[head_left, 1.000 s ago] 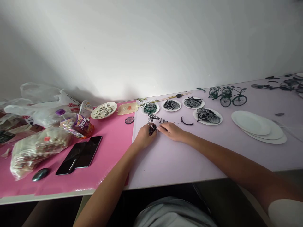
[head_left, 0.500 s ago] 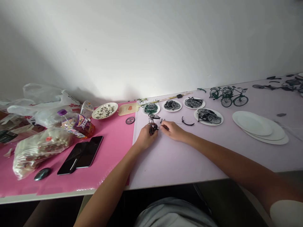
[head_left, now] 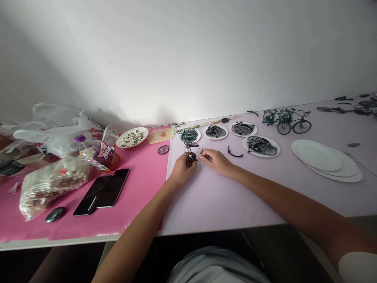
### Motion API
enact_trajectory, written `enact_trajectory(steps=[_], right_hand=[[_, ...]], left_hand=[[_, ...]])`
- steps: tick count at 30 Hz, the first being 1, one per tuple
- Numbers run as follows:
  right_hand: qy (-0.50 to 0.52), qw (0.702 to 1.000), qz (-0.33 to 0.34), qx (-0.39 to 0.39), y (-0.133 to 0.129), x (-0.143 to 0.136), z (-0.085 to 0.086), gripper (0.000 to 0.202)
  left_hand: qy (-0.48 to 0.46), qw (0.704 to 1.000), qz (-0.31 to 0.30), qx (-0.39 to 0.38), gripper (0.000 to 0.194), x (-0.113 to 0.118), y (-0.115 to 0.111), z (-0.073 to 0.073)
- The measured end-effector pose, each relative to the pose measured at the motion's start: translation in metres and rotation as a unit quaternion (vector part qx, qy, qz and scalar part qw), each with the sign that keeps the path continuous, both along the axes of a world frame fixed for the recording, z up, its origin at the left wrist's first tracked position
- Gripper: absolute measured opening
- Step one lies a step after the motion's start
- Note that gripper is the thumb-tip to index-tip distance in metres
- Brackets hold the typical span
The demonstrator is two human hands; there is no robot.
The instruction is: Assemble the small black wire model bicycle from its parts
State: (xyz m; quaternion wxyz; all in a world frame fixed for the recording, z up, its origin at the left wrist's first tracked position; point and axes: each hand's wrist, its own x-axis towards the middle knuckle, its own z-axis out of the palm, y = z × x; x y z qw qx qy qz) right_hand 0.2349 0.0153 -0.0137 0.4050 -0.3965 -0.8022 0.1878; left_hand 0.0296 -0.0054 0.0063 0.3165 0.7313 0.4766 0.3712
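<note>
My left hand is closed around a small dark model bicycle, held above the lilac tabletop in front of me. Part of the model is hidden behind my fingers. Just to its right, my right hand is closed in a pinch by the model, and a thin dark piece shows at its fingers, too small to name. A curved black part lies to the right of that hand. One loose spoked wheel rests on the pink sheet, left of my left hand.
Small plates of dark bicycle parts stand behind my hands. Assembled green model bicycles and stacked white plates are at the right. On the left are phones, a drink bottle, plastic bags and a dish of white pieces.
The whole view has shifted slightly, with table items appearing a little further right. Both hands stay almost where they were, the left on the model bicycle, the right pinched beside it.
</note>
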Motion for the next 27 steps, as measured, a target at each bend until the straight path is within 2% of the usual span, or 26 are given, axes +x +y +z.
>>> enact_trajectory(steps=[19,27], right_hand=[[-0.029,0.999,-0.033,-0.017,-0.0017,0.0,0.0013,0.042],[-0.022,0.998,-0.034,-0.043,-0.0064,0.0,0.0052,0.041]], left_hand=[[0.015,1.0,0.009,0.013,0.03,0.0011,-0.0001,-0.0016],[0.005,1.0,0.018,0.015,0.027,0.0012,-0.0001,-0.0031]])
